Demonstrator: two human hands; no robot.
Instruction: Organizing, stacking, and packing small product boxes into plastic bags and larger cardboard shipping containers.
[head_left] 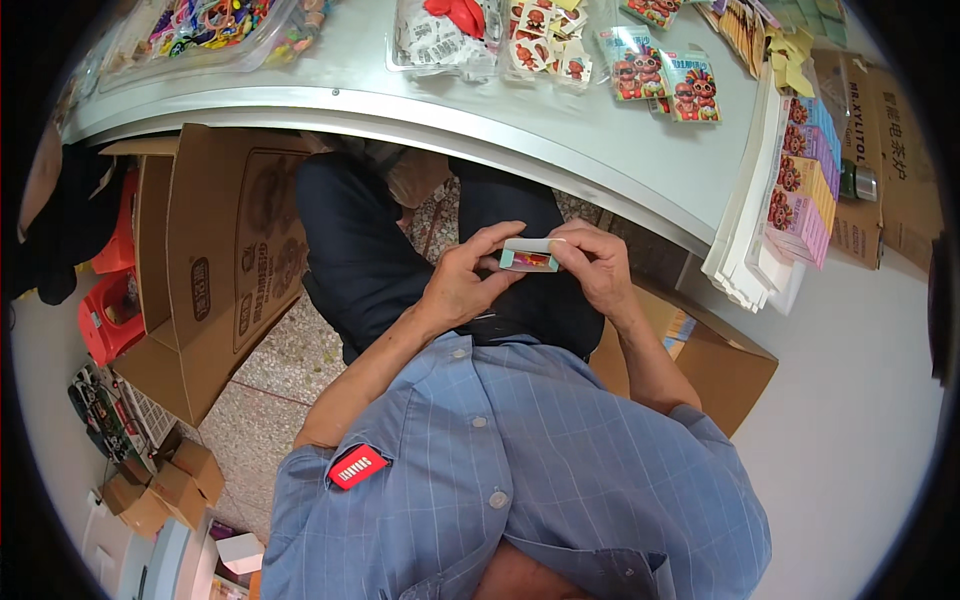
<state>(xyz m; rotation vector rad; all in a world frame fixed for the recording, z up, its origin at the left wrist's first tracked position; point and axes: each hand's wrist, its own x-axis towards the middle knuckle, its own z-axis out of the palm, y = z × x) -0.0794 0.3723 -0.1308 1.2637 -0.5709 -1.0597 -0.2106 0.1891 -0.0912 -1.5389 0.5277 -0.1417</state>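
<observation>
Above my lap I hold a small pale green and white carton between both hands. One end of it faces up with its flaps spread, and something red and orange shows inside. My left hand grips the carton's left side, thumb below and fingers above. At its right, my right hand pinches the raised white flap between thumb and fingers. Beyond my knees, on the table, lie small printed packets with cartoon figures. Near them sits a clear bag of picture stickers.
A white-edged table spans the far side. It bears a plastic tub of colourful trinkets and a clear tray with red pieces. Colourful cartons stack at its right end. A large open cardboard box stands left, another right.
</observation>
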